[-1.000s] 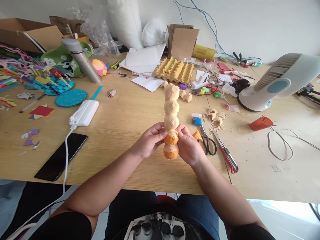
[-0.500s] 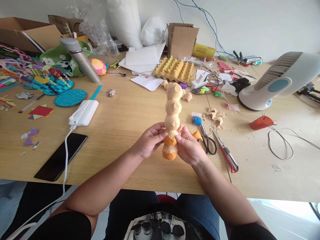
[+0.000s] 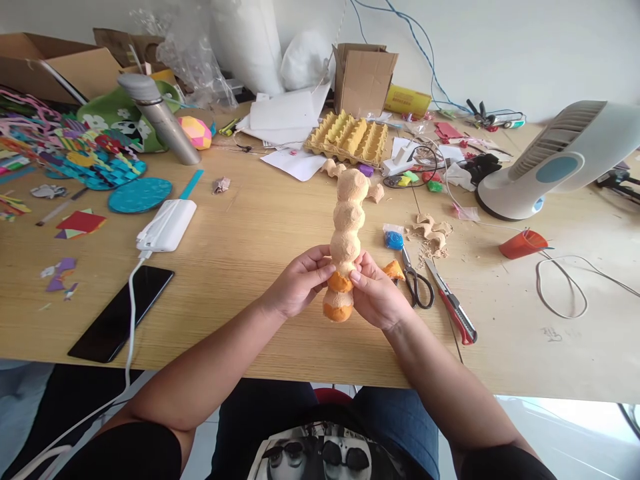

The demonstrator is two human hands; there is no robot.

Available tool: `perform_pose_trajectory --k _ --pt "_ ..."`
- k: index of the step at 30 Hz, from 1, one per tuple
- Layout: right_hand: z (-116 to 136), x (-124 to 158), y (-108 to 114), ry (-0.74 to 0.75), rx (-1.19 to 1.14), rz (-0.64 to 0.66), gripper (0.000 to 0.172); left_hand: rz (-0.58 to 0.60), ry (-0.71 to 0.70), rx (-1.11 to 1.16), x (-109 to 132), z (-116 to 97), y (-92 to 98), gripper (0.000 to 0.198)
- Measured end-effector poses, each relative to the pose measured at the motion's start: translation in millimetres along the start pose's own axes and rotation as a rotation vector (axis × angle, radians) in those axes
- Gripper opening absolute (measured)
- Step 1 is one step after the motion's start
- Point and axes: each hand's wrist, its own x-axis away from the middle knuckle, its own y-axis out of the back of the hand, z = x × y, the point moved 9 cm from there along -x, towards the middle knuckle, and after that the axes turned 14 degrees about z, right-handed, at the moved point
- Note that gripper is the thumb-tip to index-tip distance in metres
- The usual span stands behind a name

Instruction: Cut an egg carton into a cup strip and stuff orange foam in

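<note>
Head view, looking down over a cluttered wooden worktop (image 3: 260, 233): a strip of egg-carton cups (image 3: 346, 240) held above the near middle of the worktop, just in front of the body, clamped between both hands. Left hand (image 3: 299, 288) closed on the strip's lower part from the left, thumb and fingertips pinching at the joint between painted and bare cups; right hand (image 3: 376, 293) closed on the same strip from the right, thumb pressed at that joint. As to progress (a judgement only): the two lowest cups coloured orange, the three or so above them bare pulp, so painting looks begun at the near end and mostly left to do. Long axis nearly straight away from the body, orange end toward the chest, bare end pointing to the far side of the worktop and tilted slightly right, toward the yellow egg tray (image 3: 350, 137). Just right of the right hand, a small orange scrap (image 3: 394, 270), then black-handled scissors (image 3: 416, 283) and a red utility knife (image 3: 453, 308), all lying flat; carton offcuts (image 3: 430, 230) and a blue lump (image 3: 393, 239) a little beyond. To the left, well apart, a white power bank (image 3: 167, 225) cabled near a black phone (image 3: 123, 312). Far right, a white fan (image 3: 555, 160).
</note>
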Motion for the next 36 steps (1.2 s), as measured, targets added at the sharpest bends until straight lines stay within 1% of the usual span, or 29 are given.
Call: perform_pose_trajectory --k 6,10,15,21,27,33,36 --pt "2.8 0.1 -2.0 0.028 -0.052 0.015 0.044 0.014 -0.014 0.040 0.8 -1.6 -2.6 0.031" --pt "6.3 0.6 -3.8 0.033 -0.026 0.001 0.040 -0.008 -0.024 0.057 1.0 -4.2 -1.1 0.028" --pt "11.8 1.0 -3.5 0.071 0.045 -0.024 0.041 -0.005 -0.004 0.023 0.0 -4.9 -1.9 0.034" --pt "14.1 0.4 -7.5 0.091 0.096 -0.013 0.041 0.016 0.003 -0.038 0.2 -6.3 -4.1 0.038" --pt "15.2 0.8 -10.8 0.107 0.136 -0.019 0.044 0.038 -0.021 -0.078 -0.7 -8.3 -5.9 0.040" --pt "15.2 0.7 -10.3 0.123 0.142 -0.029 0.044 0.021 -0.060 -0.111 -0.5 -9.8 -6.3 0.038" --pt "14.7 0.6 -8.0 0.111 0.142 -0.036 0.044 0.006 -0.041 -0.091 0.0 -8.7 -5.2 0.040"
